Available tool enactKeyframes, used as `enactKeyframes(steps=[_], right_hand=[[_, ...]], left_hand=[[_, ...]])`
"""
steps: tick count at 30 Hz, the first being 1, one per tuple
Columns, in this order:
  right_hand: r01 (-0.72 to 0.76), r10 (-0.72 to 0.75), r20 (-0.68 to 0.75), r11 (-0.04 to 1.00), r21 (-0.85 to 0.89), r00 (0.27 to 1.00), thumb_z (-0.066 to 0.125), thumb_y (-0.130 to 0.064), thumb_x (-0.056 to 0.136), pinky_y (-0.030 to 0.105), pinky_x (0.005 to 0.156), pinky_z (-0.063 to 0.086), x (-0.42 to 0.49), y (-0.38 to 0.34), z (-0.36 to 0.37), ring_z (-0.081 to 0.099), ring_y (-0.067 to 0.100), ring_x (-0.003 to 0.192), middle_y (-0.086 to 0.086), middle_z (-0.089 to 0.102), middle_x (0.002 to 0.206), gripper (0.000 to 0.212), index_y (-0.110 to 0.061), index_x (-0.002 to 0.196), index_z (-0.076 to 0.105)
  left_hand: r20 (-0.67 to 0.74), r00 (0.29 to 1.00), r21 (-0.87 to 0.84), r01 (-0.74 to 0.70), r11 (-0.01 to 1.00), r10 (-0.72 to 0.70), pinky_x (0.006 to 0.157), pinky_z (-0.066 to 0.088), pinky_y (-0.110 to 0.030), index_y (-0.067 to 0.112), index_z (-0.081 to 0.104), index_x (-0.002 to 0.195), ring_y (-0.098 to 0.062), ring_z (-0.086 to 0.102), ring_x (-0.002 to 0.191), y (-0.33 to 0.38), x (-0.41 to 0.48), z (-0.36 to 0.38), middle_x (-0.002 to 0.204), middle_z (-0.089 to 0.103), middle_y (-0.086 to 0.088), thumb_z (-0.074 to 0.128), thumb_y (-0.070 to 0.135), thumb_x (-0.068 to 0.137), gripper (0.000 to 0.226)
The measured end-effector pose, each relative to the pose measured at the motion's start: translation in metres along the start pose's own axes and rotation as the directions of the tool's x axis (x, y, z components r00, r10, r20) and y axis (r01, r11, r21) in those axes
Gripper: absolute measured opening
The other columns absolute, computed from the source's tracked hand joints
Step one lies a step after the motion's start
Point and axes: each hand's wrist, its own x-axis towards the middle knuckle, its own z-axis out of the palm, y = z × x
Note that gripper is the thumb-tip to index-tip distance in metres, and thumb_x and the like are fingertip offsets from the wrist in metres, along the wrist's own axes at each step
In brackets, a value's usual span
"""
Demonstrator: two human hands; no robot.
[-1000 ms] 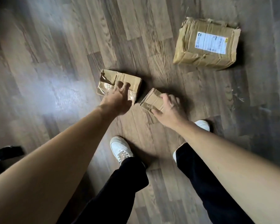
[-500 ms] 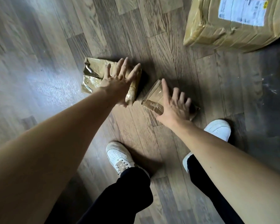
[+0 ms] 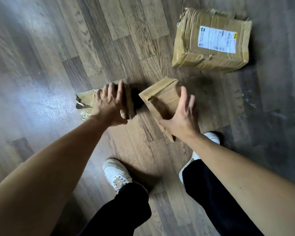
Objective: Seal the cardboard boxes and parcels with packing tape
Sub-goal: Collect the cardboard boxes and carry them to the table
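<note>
Head view: looking down at a wooden plank floor [image 3: 46, 68] with three taped brown packages and the person's own arms and legs
Left hand [image 3: 109, 103]: fingers spread and nearly straight, laid flat over the crumpled parcel, gripping nothing; blurred
Crumpled parcel [image 3: 85, 99]: on the floor to the left, glossy tape at its torn left end; the hand hides most of its top
Right hand [image 3: 180, 116]: wide open, thumb stretched across the near corner of the small box, fingers fanned beside its right side; whether the fingers touch it I cannot tell
Small box [image 3: 163, 97]: on the floor just right of the crumpled parcel, a dark gap between them; its near end is covered by the right hand
Large parcel [image 3: 187, 43]: farther off to the right, well apart from both hands, wrapped in wrinkled tape, white label [image 3: 217, 39] on top
Shoes: left shoe [image 3: 116, 172] and right shoe [image 3: 211, 137], both white, below the packages, under black trousers [image 3: 126, 206]
</note>
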Motion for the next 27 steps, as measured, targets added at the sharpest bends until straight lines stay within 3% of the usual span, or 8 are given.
enactKeyframes(steps=[2,5,7,9,12,16,21,27], right_hand=[[-0.208,0.188,0.094,0.927,0.312,0.978,0.079,-0.044,0.078,0.041,0.117,0.023,0.004,-0.002,-0.01,0.015,0.031,0.151,0.016,0.015,0.163,0.117,-0.027,0.159,-0.004],[-0.33,0.337,0.101,0.741,0.585,0.936,0.076,-0.058,0.071,0.038,0.099,0.047,-0.001,-0.007,-0.029,0.052,0.022,0.125,0.001,0.051,0.138,0.092,-0.042,0.148,0.03],[-0.396,0.403,0.166,0.599,0.696,0.9,0.08,-0.053,0.069,0.034,0.089,0.051,-0.011,-0.015,-0.044,0.061,0.017,0.11,-0.003,0.061,0.122,0.076,-0.033,0.134,0.046],[-0.462,0.404,0.281,0.478,0.747,0.871,0.081,-0.058,0.056,0.035,0.081,0.055,-0.023,-0.026,-0.063,0.067,0.02,0.103,0.002,0.068,0.116,0.085,-0.026,0.13,0.053],[-0.434,0.285,0.335,0.451,0.78,0.898,0.072,-0.048,0.079,0.028,0.068,0.055,-0.048,-0.047,-0.096,0.072,0.016,0.086,0.0,0.076,0.101,0.046,-0.024,0.117,0.067],[-0.44,0.2,0.393,0.475,0.763,0.898,0.062,-0.037,0.091,0.035,0.082,0.055,-0.087,-0.087,-0.143,0.071,0.02,0.079,-0.001,0.076,0.083,0.017,-0.023,0.094,0.071],[-0.379,0.185,0.342,0.623,0.684,0.921,0.063,-0.039,0.088,0.043,0.083,0.056,-0.143,-0.148,-0.199,0.07,0.025,0.081,0.004,0.073,0.084,0.022,-0.019,0.093,0.069],[-0.277,0.055,0.348,0.725,0.631,0.936,0.062,-0.035,0.094,0.02,0.053,0.053,-0.202,-0.21,-0.247,0.068,0.012,0.066,0.001,0.07,0.078,0.01,-0.025,0.094,0.065]], left_hand=[[-0.072,0.988,-0.31,0.105,0.945,-0.134,0.112,0.033,-0.053,0.016,-0.005,0.156,-0.036,0.03,0.138,-0.01,-0.006,-0.016,0.148,0.027,-0.016,0.072,0.072,0.052,0.141],[-0.056,0.951,-0.658,0.193,0.727,-0.303,0.106,0.043,-0.042,0.018,0.013,0.151,-0.029,0.044,0.126,-0.022,-0.024,-0.039,0.136,0.039,-0.011,0.072,0.072,0.056,0.124],[-0.006,0.924,-0.872,0.182,0.455,-0.381,0.095,0.048,-0.028,0.016,0.036,0.133,-0.016,0.054,0.109,-0.028,-0.043,-0.056,0.12,0.053,-0.005,0.077,0.057,0.07,0.086],[0.087,0.901,-0.978,0.159,0.137,-0.424,0.081,0.054,-0.02,0.014,0.05,0.124,-0.003,0.062,0.086,-0.032,-0.065,-0.075,0.102,0.062,0.004,0.074,0.044,0.083,0.056],[0.239,0.859,-0.971,0.21,-0.115,-0.454,0.059,0.047,-0.018,0.017,0.062,0.111,0.001,0.058,0.059,-0.034,-0.104,-0.108,0.077,0.06,0.004,0.068,0.047,0.087,0.039],[0.394,0.834,-0.906,0.281,-0.317,-0.387,0.082,0.048,-0.038,0.019,0.063,0.08,-0.019,0.062,0.077,-0.041,-0.161,-0.154,0.073,0.063,-0.006,0.06,0.073,0.072,0.055],[0.437,0.875,-0.785,0.257,-0.564,-0.21,0.069,0.046,-0.032,0.015,0.067,0.106,-0.02,0.058,0.078,-0.045,-0.229,-0.215,0.091,0.058,-0.007,0.054,0.082,0.072,0.077],[0.199,0.98,-0.754,0.153,-0.638,0.001,0.098,0.041,-0.043,0.015,0.058,0.133,-0.036,0.047,0.116,-0.052,-0.3,-0.285,0.133,0.05,-0.013,0.052,0.078,0.081,0.082]])
